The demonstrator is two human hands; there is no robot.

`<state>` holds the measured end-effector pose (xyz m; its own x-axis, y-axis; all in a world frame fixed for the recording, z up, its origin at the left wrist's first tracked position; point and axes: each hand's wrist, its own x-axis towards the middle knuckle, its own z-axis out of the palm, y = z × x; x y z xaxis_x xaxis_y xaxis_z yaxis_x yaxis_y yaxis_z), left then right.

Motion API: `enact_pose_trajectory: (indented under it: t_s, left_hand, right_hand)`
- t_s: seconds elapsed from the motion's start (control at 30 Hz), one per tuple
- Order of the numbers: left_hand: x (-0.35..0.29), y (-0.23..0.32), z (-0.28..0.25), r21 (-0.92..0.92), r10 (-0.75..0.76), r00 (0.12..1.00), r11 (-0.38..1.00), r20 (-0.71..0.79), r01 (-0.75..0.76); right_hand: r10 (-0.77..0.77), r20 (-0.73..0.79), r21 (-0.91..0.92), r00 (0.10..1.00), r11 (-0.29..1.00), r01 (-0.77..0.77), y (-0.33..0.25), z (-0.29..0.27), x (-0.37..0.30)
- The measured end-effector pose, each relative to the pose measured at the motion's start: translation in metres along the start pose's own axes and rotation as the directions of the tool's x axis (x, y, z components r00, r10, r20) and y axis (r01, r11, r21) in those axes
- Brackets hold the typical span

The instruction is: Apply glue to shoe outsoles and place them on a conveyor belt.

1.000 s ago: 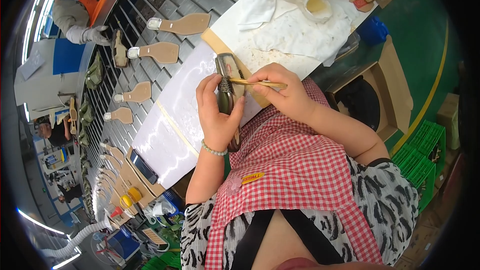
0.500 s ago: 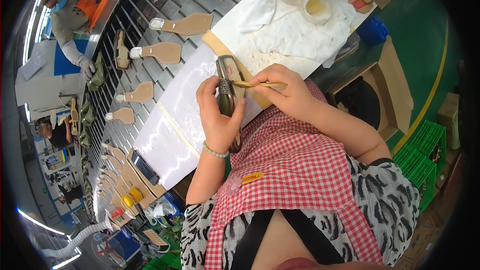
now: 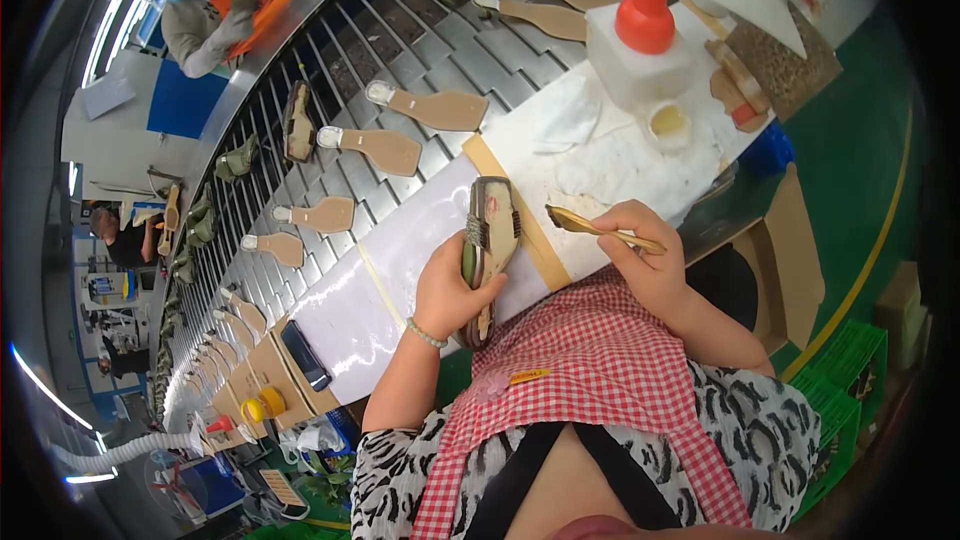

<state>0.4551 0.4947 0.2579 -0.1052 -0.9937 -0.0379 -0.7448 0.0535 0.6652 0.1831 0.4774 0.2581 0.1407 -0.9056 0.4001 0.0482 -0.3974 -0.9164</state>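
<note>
My left hand (image 3: 447,288) is wrapped round a green shoe (image 3: 500,218) with a dark braided strip along its side. The shoe stands tilted over the table's near edge, its pale underside turned toward my right. In the fingers of my right hand (image 3: 640,240) is a small brush (image 3: 582,224) with a yellowish handle. Its dark tip points left, apart from the shoe and over the white sheet (image 3: 560,180).
Tan insoles (image 3: 378,148) lie on the slatted metal conveyor (image 3: 400,70) beyond the table. At the back right stand a white bottle with a red nozzle (image 3: 645,15) and a small pot (image 3: 668,125). A phone (image 3: 305,355) lies at left. A gloved co-worker (image 3: 215,15) sits across.
The brush has come off the shoe's underside and moved right with my right hand. My left hand still holds the shoe. The whole view has shifted, and the co-worker's gloved hand is now raised.
</note>
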Motion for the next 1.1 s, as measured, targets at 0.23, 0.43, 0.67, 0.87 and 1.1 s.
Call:
enact_pose_trajectory:
  t_s: [0.23,0.43,0.67,0.87,1.1]
  left_hand:
    - [-0.007,0.03,-0.011,-0.291,0.038,0.998,0.957,0.059,-0.019]
    - [-0.01,0.052,-0.016,-0.43,0.107,0.984,0.902,0.14,-0.037]
    - [-0.016,0.048,-0.012,-0.392,0.196,0.967,0.912,0.161,-0.12]
    - [-0.019,0.05,-0.009,-0.461,0.189,0.963,0.884,0.195,-0.08]
    - [-0.016,0.05,-0.01,-0.522,0.193,0.961,0.851,0.196,-0.064]
  right_hand:
    - [-0.272,0.177,-0.127,0.946,0.947,0.296,-0.023,0.009,0.033]
    - [-0.403,0.283,-0.285,0.87,0.831,0.477,-0.018,0.024,0.055]
    - [-0.494,0.372,-0.339,0.786,0.716,0.61,-0.025,0.026,0.05]
    - [-0.656,0.406,-0.397,0.636,0.501,0.769,-0.019,0.024,0.046]
    - [-0.671,0.457,-0.419,0.584,0.417,0.807,-0.023,0.012,0.04]
